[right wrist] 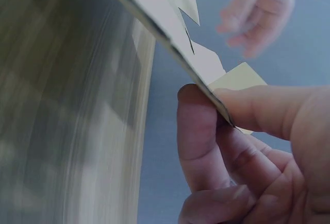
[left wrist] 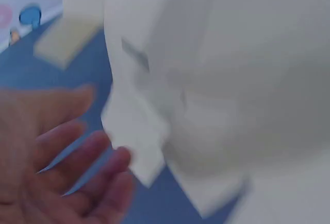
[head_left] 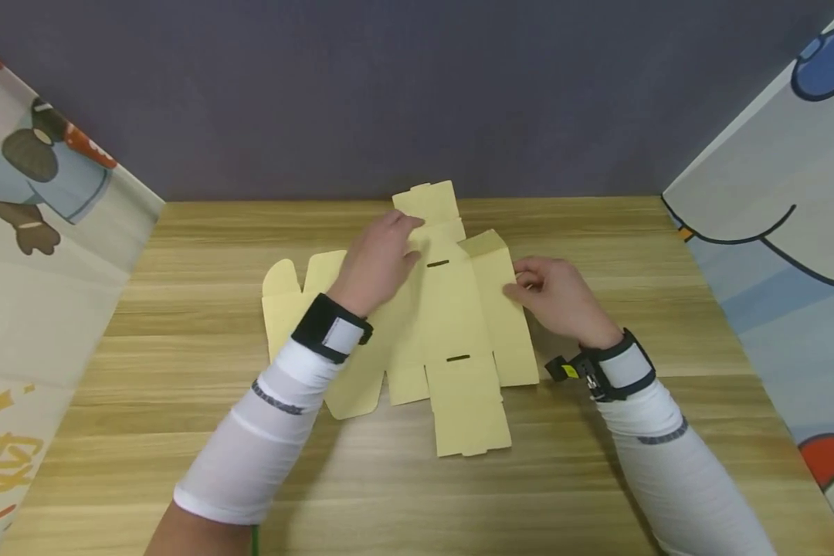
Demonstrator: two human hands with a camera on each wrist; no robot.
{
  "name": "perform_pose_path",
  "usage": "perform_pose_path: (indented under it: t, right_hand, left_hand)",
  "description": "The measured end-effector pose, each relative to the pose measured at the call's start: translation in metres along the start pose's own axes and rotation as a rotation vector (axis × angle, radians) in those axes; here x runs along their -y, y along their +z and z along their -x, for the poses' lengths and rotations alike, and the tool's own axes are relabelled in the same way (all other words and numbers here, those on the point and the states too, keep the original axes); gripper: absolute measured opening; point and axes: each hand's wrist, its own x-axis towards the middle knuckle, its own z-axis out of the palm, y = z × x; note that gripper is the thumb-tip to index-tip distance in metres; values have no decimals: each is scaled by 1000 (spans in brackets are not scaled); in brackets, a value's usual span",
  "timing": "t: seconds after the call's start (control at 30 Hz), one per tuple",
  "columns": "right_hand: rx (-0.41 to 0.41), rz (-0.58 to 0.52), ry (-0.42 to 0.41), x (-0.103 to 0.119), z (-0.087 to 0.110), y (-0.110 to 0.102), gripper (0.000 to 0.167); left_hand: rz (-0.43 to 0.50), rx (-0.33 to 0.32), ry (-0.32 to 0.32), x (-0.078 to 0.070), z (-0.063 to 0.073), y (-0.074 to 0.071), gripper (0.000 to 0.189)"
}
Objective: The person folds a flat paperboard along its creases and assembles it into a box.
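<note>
An unfolded yellow cardboard box blank point(head_left: 452, 309) with slots and flaps lies over the middle of the table. Its right-hand panel stands tilted up from the rest. Between thumb and index finger my right hand point(head_left: 559, 301) pinches that panel's outer edge, as the right wrist view shows with the cardboard edge point(right wrist: 170, 41) in the grip. Above the blank's upper middle is my left hand point(head_left: 382, 259), its fingers loosely extended and apart from the cardboard. In the left wrist view the same hand point(left wrist: 67, 157) holds nothing and looks slightly blurred.
The wood-grain table point(head_left: 181, 309) extends around the blank. A dark grey wall point(head_left: 417, 93) rises at its back edge. Cartoon-printed panels flank the left point(head_left: 55, 232) and right point(head_left: 771, 193) sides.
</note>
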Motion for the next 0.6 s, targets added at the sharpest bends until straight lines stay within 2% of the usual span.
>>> perform_pose_path:
  t: [0.07, 0.13, 0.2, 0.3, 0.43, 0.6]
  right_hand:
    - [3, 8, -1, -2, -1, -2, 33]
    - [2, 16, 1, -4, -2, -4, 30]
    - [0, 22, 9, -5, -3, -6, 27]
    - [0, 24, 25, -5, -4, -7, 25]
    - [7, 22, 31, -6, -5, -8, 28]
    - [1, 47, 5, -6, -7, -11, 33]
  left_hand:
    - [-9, 88, -56, 14, 1, -7, 51]
    - [-21, 160, -86, 26, 2, -12, 54]
    - [-34, 208, -94, 35, 3, -13, 51]
    - [-46, 244, -96, 43, 4, -13, 42]
    - [-53, 244, -100, 46, 4, -8, 33]
    - [-81, 140, -48, 40, 6, -1, 20]
